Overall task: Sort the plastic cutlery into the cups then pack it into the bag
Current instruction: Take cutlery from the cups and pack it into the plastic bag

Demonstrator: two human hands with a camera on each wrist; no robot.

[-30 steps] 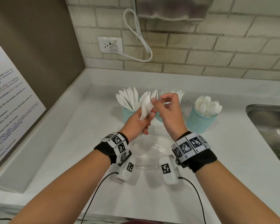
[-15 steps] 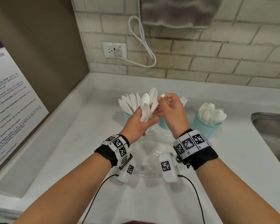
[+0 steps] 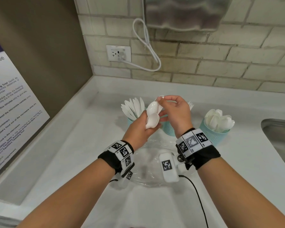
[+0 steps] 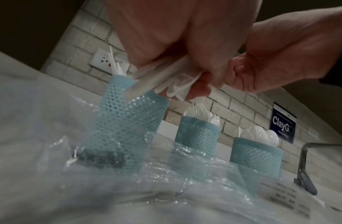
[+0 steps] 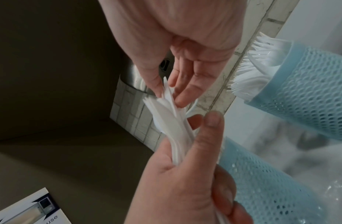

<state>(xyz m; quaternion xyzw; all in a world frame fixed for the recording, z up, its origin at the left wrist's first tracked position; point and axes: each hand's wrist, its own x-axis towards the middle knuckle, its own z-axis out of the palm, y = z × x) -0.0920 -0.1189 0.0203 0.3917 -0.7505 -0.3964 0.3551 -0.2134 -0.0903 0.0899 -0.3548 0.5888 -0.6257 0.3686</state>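
Knives (image 3: 133,106), forks (image 5: 248,78), spoons (image 3: 220,120) in three cups; cutlery bundle (image 3: 152,118) gripped by left hand (image 3: 139,129), pinched by right hand (image 3: 175,112).

Bundle of white spoons (image 3: 152,116): raised slightly since a second ago and now fanned wider, with one round bowl turned toward the head camera where only edges were presented before. Left hand (image 3: 139,130): grip on the bundle's handles kept, but carried a little higher above the clear bag (image 3: 152,163). Right hand (image 3: 175,112): shifted from the side of the bundle to its top, where the uppermost spoon is now pinched by thumb and forefinger, the other fingers being loosely spread.
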